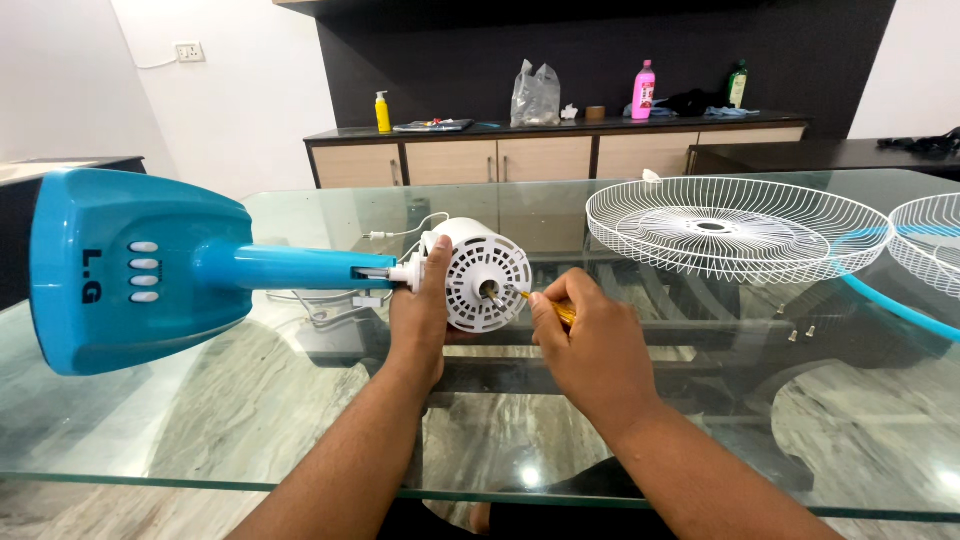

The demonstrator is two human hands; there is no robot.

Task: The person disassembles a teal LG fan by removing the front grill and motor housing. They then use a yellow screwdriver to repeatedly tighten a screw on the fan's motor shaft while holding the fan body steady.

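From the head camera, a table fan lies on its side across the glass table (180, 440), already well stripped down: its blue base (120, 270) with a row of pale buttons sits toward the left edge, the blue stem (290, 267) runs from it to the right, and the white motor housing (485, 275) at the stem's end faces the near edge with no blades and no guard on it. The left hand (420, 315) is clasped around the joint where stem meets housing, thumb up against the housing's side, steadying it. The right hand (585, 345) is closed around a yellow-handled screwdriver (545, 303), whose tip is at or right by the middle of the housing's vented face, near the bare shaft; whether it is seated in a screw cannot be told. By the look of it the taking-apart or putting-together is partway: one white wire guard (735, 225) lies flat toward the far right of the table, a second guard (930, 245) with a blue rim lies at the right edge, and a few small screws (797, 333) rest loose on the glass between them and the near edge. No blade is in view. Beyond the table stands a dark-topped sideboard (560, 150) with bottles on it
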